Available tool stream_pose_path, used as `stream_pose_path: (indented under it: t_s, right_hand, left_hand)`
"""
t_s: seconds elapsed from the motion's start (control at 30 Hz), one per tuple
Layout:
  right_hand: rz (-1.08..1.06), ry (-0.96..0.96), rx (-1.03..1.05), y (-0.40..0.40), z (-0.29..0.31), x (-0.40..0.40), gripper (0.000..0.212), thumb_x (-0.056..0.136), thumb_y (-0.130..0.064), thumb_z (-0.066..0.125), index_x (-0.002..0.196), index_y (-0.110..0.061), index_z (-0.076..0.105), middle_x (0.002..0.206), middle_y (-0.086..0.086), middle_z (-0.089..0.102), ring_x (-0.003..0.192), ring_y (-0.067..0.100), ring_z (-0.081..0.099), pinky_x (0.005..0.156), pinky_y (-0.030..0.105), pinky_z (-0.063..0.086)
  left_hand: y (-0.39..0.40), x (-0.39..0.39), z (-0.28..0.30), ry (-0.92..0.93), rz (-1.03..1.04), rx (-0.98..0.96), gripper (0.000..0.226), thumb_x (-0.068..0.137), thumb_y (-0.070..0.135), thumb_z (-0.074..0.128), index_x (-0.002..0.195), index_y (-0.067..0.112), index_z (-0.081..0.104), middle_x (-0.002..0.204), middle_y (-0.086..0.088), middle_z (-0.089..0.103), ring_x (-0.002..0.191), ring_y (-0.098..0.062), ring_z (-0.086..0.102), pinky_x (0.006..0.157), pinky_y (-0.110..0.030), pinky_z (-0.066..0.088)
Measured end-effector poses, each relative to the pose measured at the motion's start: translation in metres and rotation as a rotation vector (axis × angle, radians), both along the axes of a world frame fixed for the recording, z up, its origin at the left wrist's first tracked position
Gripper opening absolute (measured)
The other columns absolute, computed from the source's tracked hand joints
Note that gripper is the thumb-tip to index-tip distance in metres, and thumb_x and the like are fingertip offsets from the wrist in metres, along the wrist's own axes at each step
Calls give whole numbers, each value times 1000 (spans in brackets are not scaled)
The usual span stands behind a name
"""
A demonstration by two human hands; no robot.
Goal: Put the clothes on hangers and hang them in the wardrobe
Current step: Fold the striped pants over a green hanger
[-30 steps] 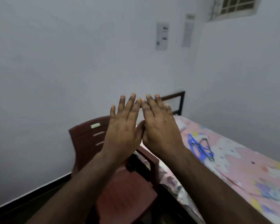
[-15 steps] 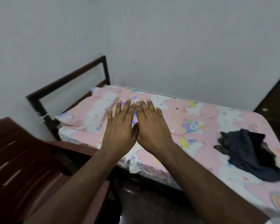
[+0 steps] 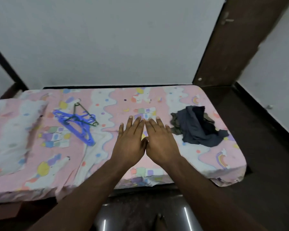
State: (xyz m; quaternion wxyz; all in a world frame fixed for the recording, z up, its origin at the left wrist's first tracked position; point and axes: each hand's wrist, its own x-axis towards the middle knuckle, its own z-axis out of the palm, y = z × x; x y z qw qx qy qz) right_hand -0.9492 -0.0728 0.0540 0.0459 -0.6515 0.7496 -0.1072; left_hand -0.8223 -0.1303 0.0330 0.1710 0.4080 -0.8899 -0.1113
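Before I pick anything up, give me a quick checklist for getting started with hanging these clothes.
1. Hands free: ok. The left hand and right hand are held flat side by side above the bed, holding nothing.
2. Hangers within sight: ok. The blue hangers lie on the bed to the left of the hands, with a dark hanger crossed over them.
3. Hangers separated: not ok. They are stacked and tangled together.
4. Clothes located: ok. The dark clothes pile sits on the bed to the right.
5. Clothes sorted: not ok. They lie crumpled in one heap.
6. Wardrobe open and ready: cannot tell. No wardrobe is clearly in view.
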Motion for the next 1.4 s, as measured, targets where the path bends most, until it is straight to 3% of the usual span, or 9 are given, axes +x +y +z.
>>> stream_pose_path:
  t_s: [0.2, 0.33, 0.47, 0.77, 0.87, 1.03, 1.27, 1.33, 1.4]
  right_hand:
    - [-122, -57, 116, -6, -25, -112, 63, 97, -20, 50, 156, -14, 27, 163, 3, 28, 153, 23, 17, 122, 44, 17]
    - [-245, -153, 195, -11, -48, -177, 47, 95, -21, 55, 141, -16, 52, 143, 4, 55, 134, 22, 48, 107, 35, 40]
    - [-426, -325, 234, -17, -66, -230, 34, 95, -24, 57, 126, -18, 67, 129, 3, 66, 120, 24, 60, 99, 34, 49]
    - [-692, -474, 194, -75, -93, -345, 21, 89, -17, 60, 84, 1, 70, 83, 12, 74, 79, 29, 68, 69, 38, 56]
    - [-745, -493, 152, -95, -105, -377, 27, 89, -16, 61, 66, -3, 62, 57, -3, 61, 54, 10, 54, 54, 26, 41]
    - [-820, -568, 121, -129, -123, -433, 23, 89, -17, 64, 83, 3, 72, 78, 20, 71, 77, 37, 67, 65, 38, 53]
    - [-1000, -783, 71, -187, -170, -543, 18, 86, -16, 63, 82, -5, 76, 69, 7, 69, 67, 25, 64, 63, 34, 54]
    - [-1023, -834, 65, -205, -191, -576, 20, 84, -10, 61, 68, -2, 70, 48, -7, 57, 45, 10, 53, 47, 21, 45]
    - [-1052, -836, 82, -222, -214, -607, 30, 79, -11, 66, 50, -12, 59, 42, -12, 46, 46, 12, 48, 52, 23, 40]
  left_hand:
    - [-23, -112, -24, -73, -105, 85, 59, 105, 39, 39, 158, 19, 24, 166, 2, 21, 156, -22, 4, 124, -44, 2]
    - [-36, -176, -45, -83, -150, 175, 50, 105, 36, 43, 152, 18, 40, 158, 0, 40, 151, -25, 24, 123, -44, 15]
    - [-49, -223, -66, -64, -130, 337, 43, 103, 35, 47, 143, 19, 51, 138, -3, 60, 124, -26, 57, 100, -36, 46]
    - [-136, -332, -89, -19, -154, 520, 19, 98, 19, 48, 93, 11, 64, 87, -5, 63, 91, -32, 62, 72, -36, 46]
    - [-164, -366, -98, 22, -147, 563, 22, 99, 20, 50, 101, 6, 68, 97, -10, 70, 93, -31, 64, 80, -40, 53]
    - [-210, -420, -112, 65, -85, 608, 26, 99, 21, 51, 113, 10, 70, 109, -8, 72, 101, -28, 65, 87, -35, 52]
    - [-270, -504, -143, 52, 42, 654, 26, 97, 19, 52, 112, 16, 72, 111, -5, 73, 103, -26, 65, 90, -34, 51]
    - [-285, -533, -156, 58, 99, 671, 25, 96, 19, 55, 113, 15, 72, 113, -5, 73, 105, -27, 65, 93, -34, 52]
    - [-299, -562, -172, 42, 135, 676, 26, 96, 20, 57, 117, 14, 72, 117, -6, 72, 109, -27, 65, 97, -34, 50]
